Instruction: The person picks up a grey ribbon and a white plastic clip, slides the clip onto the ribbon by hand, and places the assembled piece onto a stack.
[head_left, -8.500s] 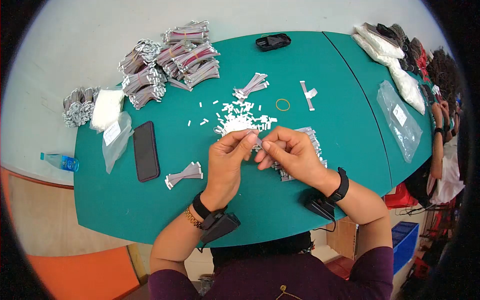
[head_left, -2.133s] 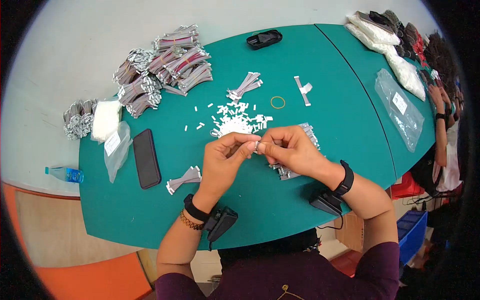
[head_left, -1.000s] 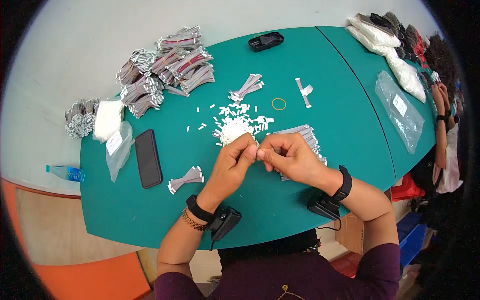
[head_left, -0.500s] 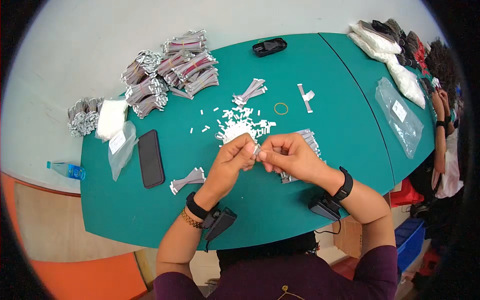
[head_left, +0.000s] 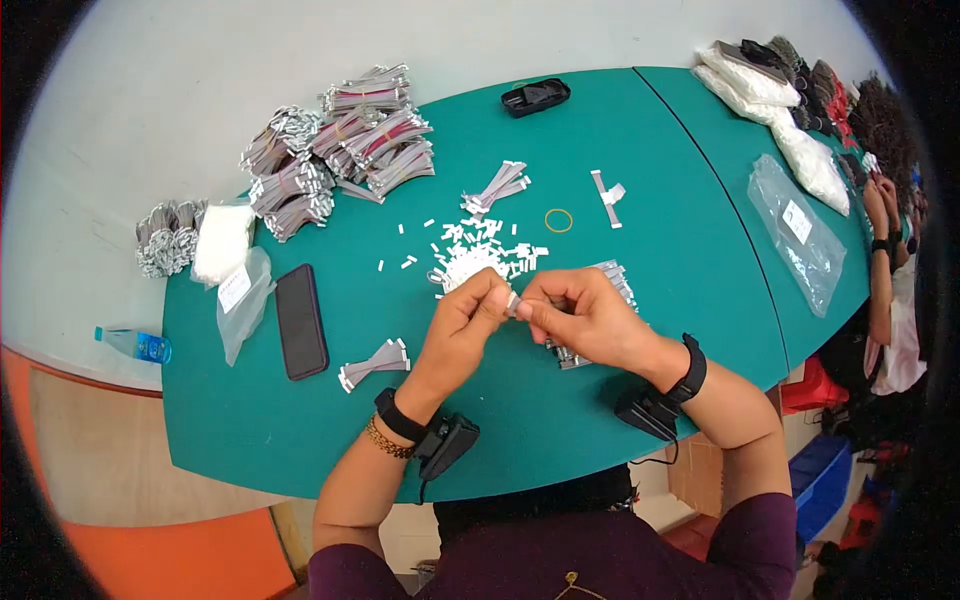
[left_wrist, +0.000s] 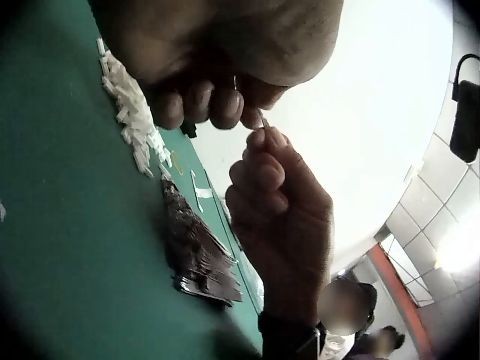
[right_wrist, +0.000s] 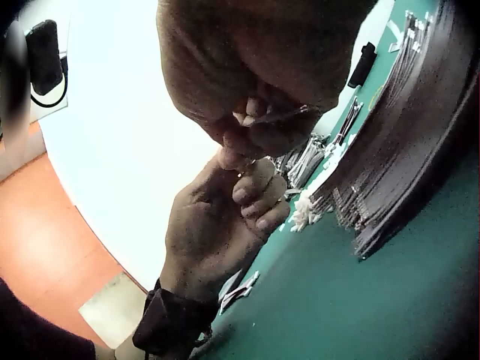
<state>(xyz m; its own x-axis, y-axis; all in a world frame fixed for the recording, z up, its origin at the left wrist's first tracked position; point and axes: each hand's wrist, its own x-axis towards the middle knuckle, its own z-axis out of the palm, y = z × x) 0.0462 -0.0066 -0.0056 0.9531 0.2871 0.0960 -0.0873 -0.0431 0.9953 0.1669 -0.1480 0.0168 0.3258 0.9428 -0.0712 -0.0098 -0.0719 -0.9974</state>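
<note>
Over the table's middle, my left hand (head_left: 463,325) and right hand (head_left: 585,315) meet fingertip to fingertip. Both pinch a short grey ribbon cable (head_left: 513,303), mostly hidden by the fingers; part of it shows in the right wrist view as a thin strip (right_wrist: 281,115) at the right palm. Just beyond the hands lies a heap of small white pieces (head_left: 465,268), seen also beside the left hand in the left wrist view. Partly under the right hand is a stack of grey ribbon cables (head_left: 615,280) with white ends.
Rubber-banded cable bundles (head_left: 375,135) pile up at the back left. Loose cables (head_left: 376,365) lie left of my left wrist, more cables (head_left: 497,188) behind the heap. A phone (head_left: 301,322), rubber band (head_left: 558,220), single cable (head_left: 607,199) and plastic bag (head_left: 797,235) lie around.
Both hands stay together over the same spot. A second ago the fingertips met with almost nothing showing; now a bit of cable shows between them. The view has shifted slightly.
</note>
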